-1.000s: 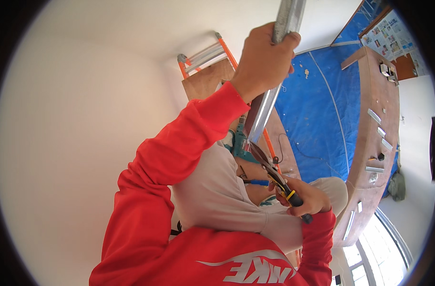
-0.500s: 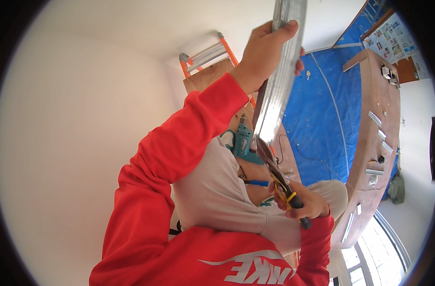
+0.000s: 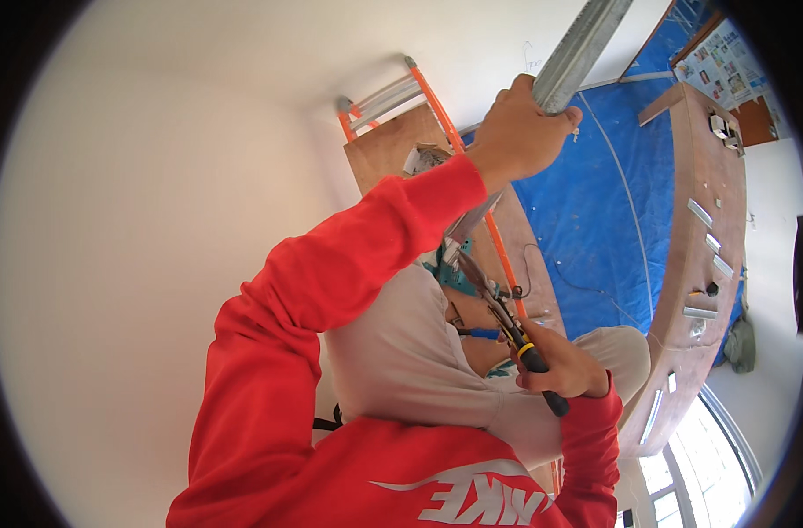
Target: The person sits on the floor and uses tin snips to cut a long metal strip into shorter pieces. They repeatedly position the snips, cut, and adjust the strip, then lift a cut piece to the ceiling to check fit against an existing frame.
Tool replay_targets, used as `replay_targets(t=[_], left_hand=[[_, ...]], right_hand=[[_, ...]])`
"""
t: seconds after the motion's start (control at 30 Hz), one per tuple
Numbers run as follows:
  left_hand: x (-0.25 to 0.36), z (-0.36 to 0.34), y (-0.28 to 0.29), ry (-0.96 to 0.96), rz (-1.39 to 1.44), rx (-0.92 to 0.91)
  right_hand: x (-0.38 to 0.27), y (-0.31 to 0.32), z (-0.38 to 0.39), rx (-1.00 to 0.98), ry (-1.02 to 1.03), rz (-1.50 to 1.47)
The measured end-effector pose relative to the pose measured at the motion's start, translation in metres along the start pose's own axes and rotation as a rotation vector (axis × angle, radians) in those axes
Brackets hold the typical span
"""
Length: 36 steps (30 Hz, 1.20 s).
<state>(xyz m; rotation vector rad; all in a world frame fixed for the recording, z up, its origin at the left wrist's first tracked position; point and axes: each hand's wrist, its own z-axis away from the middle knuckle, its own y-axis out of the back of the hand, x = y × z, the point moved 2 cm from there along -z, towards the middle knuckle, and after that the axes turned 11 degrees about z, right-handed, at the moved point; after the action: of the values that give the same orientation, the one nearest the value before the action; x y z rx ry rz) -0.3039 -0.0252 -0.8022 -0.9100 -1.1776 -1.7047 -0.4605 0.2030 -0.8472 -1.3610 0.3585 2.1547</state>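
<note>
While left hand (image 3: pixel 520 132) grips long grey metal channel (image 3: pixel 582 53) and right hand (image 3: pixel 564 370) clamps black-handled snips (image 3: pixel 507 321), steady, cut squarely.

Look to your upper right: a rectangular paper poster (image 3: pixel 725 63) hangs against a reddish-brown panel, pale with many small coloured blocks. On your wooden work surface, behind your raised forearm, sits a small crumpled white paper package (image 3: pixel 425 159), partly hidden.
</note>
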Motion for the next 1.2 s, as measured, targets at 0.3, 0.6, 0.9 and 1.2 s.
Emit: replay_targets(t=[0.3,0.6,0.9,1.2], left_hand=[[-0.011,-0.009,-0.008,-0.239,-0.106,0.148],[-0.005,-0.008,-0.003,-0.157,-0.224,0.079],[-0.010,-0.013,-0.001,-0.065,-0.178,0.064],[-0.014,-0.016,-0.005,-0.069,-0.168,0.064]], right_hand=[[-0.001,0.005,-0.001,0.082,-0.012,0.087],[-0.003,0.011,0.002,0.197,-0.055,0.140],[-0.004,0.013,-0.001,0.185,-0.078,0.173],[-0.002,0.013,-0.002,0.187,-0.068,0.189]])
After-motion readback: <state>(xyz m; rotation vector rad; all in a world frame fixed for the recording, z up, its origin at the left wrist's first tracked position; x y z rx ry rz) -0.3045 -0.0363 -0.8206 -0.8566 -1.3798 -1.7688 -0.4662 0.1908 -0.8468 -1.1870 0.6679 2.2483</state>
